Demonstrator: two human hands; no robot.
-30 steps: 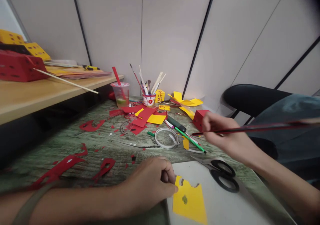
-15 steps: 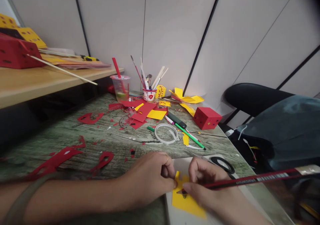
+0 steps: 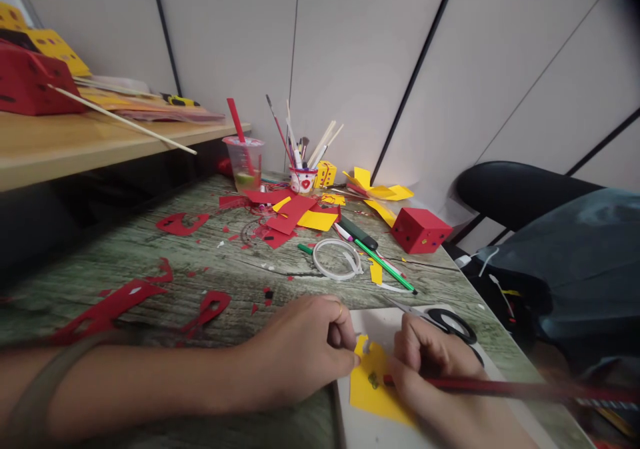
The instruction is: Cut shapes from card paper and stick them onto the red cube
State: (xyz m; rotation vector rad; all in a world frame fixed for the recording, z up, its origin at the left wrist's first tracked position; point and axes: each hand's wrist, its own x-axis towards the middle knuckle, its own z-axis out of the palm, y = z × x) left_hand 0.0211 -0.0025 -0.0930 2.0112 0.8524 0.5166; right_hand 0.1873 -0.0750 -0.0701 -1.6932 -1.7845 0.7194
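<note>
Two bare hands are being held close together over a yellow paper [image 3: 370, 399], which is being supported by a pale board [image 3: 363, 430] at the near side of the table [image 3: 280, 277]. By the left hand [image 3: 305, 346], with thumb and fingers drawn narrow, the paper is being steadied at its left edge. By the right hand [image 3: 440, 369], a red pencil [image 3: 465, 385] is being gripped between thumb and fingers, its point being aimed at a small dark mark [image 3: 373, 380] on the paper; whether the sheet is being touched by it cannot be told.

Pencil work at that mark is being judged the step in hand; light, fine control of the point is being called for, with the sheet being pinned flat.

Room is being limited on the right: the scissors [image 3: 433, 314] are being partly covered by the right hand, and the table's right edge is being crossed by the pencil's shaft. The paper's upper edge is being broken by a notch, while its right side is being hidden. Freer room is being offered on the board just below the paper. Beyond the board, a white ring [image 3: 334, 276] and a green pen [image 3: 385, 266] are being seen apart from both hands.
</note>
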